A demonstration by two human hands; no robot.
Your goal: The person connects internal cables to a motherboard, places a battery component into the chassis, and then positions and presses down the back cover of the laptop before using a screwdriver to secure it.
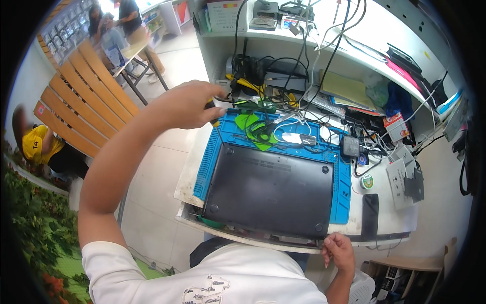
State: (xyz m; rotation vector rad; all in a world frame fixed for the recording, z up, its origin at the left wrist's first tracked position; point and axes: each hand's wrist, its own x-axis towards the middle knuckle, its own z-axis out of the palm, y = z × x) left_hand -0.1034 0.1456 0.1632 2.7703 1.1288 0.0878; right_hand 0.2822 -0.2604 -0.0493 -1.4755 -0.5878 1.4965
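A black laptop lies bottom side up on a blue repair mat, its near edge over the front of the desk. Above its far left corner, my left hand is closed round a screwdriver with a yellow and black handle. The thin shaft points down at that corner; whether the tip touches a screw is too small to tell. My right hand is beside the near right corner of the laptop, its fingers curled and pressed together. What they hold, if anything, is hidden.
Tangled cables, green pieces and a black power adapter crowd the mat's far side. A phone and a solder spool lie to the right. Loaded shelves stand behind; a slatted wooden chair back is at left.
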